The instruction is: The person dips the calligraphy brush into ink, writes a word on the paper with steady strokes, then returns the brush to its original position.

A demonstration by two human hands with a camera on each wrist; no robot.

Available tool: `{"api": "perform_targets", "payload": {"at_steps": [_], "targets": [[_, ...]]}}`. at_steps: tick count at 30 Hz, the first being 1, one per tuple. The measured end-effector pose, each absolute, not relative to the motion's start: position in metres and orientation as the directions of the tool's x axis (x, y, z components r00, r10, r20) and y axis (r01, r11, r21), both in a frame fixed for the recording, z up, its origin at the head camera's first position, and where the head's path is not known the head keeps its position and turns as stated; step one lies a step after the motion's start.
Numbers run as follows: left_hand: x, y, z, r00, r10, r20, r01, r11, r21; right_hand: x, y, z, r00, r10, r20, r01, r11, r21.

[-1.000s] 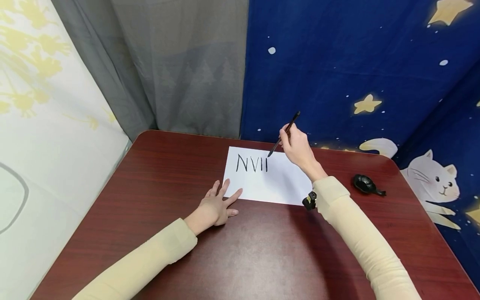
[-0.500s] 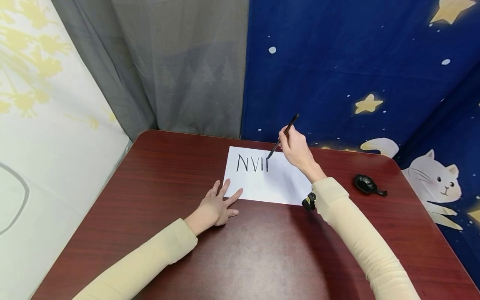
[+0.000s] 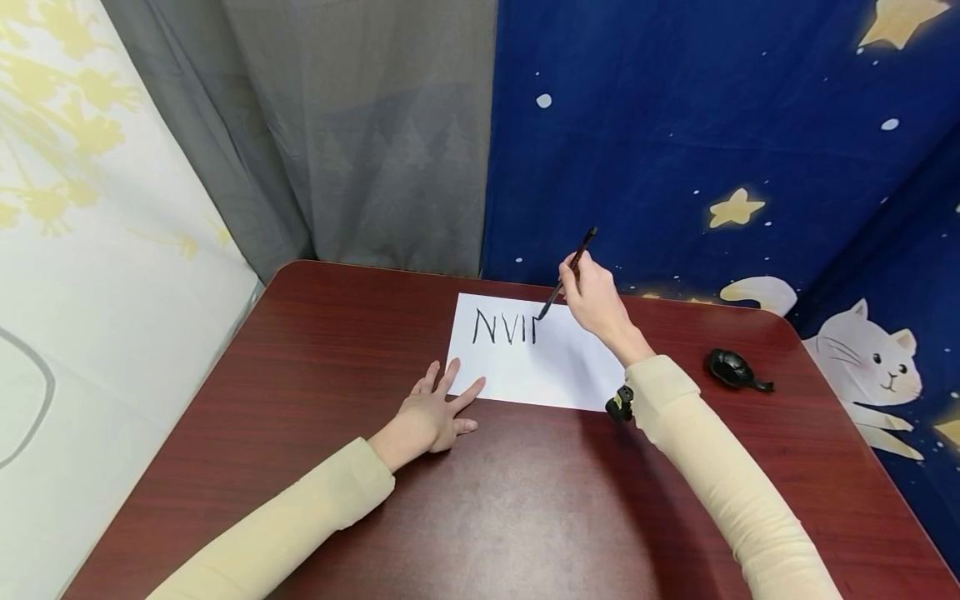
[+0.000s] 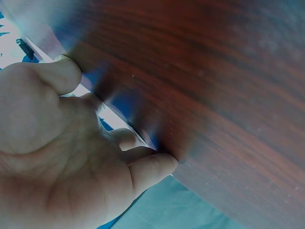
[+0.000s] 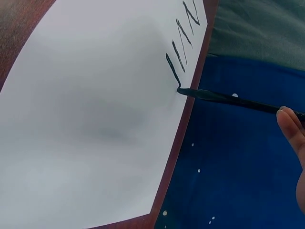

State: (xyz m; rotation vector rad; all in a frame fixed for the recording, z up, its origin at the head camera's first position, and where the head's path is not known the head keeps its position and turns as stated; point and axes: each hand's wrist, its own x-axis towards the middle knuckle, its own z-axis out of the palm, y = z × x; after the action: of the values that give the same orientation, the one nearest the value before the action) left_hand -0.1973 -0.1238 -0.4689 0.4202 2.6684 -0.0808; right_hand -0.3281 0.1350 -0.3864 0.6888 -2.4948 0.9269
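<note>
A white sheet of paper [image 3: 555,375] lies on the table, with black strokes reading "NVI" and a further upright stroke that has a short bend at its top. My right hand [image 3: 596,300] pinches a dark, slender brush [image 3: 567,271]; in the right wrist view the tip of the brush [image 5: 217,97] touches the paper [image 5: 86,119] at the end of the last stroke. With fingers spread, my left hand [image 3: 433,415] rests at the paper's lower left corner. The left wrist view shows the left hand [image 4: 71,148] from the palm side, fingertips down on the table.
On the right of the reddish-brown table [image 3: 337,350] sits a small black dish [image 3: 729,368] with a short handle. A grey curtain [image 3: 375,150] and a blue star-patterned curtain [image 3: 637,133] hang behind the far edge. A small camera [image 3: 619,402] is worn on the right wrist.
The brush tip has moved slightly down and to the right from the top of the last stroke, leaving a short new mark there. The left hand has stayed in place.
</note>
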Motion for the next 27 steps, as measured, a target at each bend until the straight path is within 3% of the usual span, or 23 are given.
{"api": "perform_targets", "payload": {"at_steps": [18,27], "targets": [[-0.198,-0.125,-0.470,-0.859,0.287,-0.423,0.303,0.952,0.031,-0.325,0.138,-0.383,-0.810,-0.299,0.505,-0.548,0.692,-0.469],[-0.191,-0.121,-0.450,-0.847,0.277,-0.453,0.298,0.954,0.026,-0.324,0.138,-0.383,-0.809,-0.295,0.508,-0.543,0.706,-0.455]]}}
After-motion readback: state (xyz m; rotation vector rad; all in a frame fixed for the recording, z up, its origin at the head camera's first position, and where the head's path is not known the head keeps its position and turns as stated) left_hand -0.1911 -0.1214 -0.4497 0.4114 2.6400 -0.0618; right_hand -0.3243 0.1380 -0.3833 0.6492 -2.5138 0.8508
